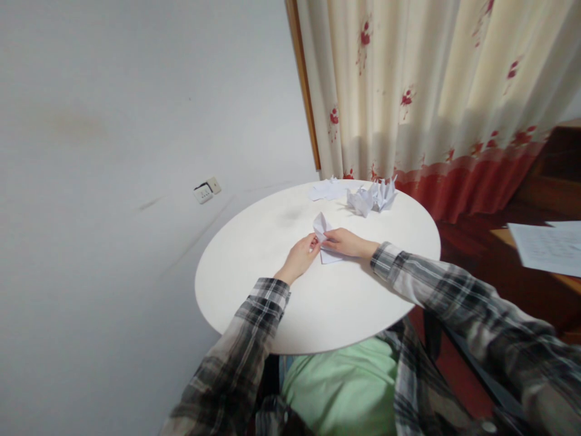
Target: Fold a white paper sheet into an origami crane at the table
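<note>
A folded sheet of white paper [321, 223] is held between my two hands over the middle of the round table, its pointed flap standing up. My left hand [300, 257] grips its left side with bent fingers. From the right, my right hand [345, 242] pinches the same piece near its centre. Under my right hand, a flat white paper part [331, 257] lies on the table; whether it belongs to the held piece I cannot tell. My fingers partly hide the folds.
Several folded paper shapes [372, 197] stand in a cluster at the back right of the white round table [254, 290]. Behind them lie flatter paper pieces [327, 189]. A wall with sockets [203, 193] is at the left, a flowered curtain [408, 79] behind. Printed sheets [544, 245] lie at the right.
</note>
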The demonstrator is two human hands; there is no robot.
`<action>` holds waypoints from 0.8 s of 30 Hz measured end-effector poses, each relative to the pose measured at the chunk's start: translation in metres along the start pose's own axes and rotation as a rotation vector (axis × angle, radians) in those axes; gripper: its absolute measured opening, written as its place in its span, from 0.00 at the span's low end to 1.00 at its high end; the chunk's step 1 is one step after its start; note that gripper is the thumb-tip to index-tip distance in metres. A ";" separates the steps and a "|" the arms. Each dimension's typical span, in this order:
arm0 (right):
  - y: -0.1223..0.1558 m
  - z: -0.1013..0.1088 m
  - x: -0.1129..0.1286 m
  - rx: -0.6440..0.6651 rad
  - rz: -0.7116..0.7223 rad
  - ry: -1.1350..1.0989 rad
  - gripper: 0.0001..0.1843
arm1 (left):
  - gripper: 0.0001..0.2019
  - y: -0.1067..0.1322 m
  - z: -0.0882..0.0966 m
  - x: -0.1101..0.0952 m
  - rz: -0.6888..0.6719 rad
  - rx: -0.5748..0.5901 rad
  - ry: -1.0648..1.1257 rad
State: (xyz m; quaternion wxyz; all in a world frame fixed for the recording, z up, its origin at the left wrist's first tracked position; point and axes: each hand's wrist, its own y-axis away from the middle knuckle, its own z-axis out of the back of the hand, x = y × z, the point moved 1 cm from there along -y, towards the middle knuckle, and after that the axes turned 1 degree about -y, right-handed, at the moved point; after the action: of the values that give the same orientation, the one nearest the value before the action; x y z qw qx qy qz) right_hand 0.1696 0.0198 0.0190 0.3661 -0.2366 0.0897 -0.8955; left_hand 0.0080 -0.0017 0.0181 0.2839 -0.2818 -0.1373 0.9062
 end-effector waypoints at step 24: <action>0.003 0.007 0.007 -0.102 -0.060 0.050 0.13 | 0.10 -0.001 0.002 -0.001 0.007 -0.032 -0.023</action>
State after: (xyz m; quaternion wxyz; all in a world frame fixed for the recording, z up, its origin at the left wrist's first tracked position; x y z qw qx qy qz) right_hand 0.1702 0.0129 0.0269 0.3240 -0.2350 0.1370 -0.9061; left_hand 0.0073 -0.0018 0.0203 0.2745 -0.2761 -0.1539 0.9081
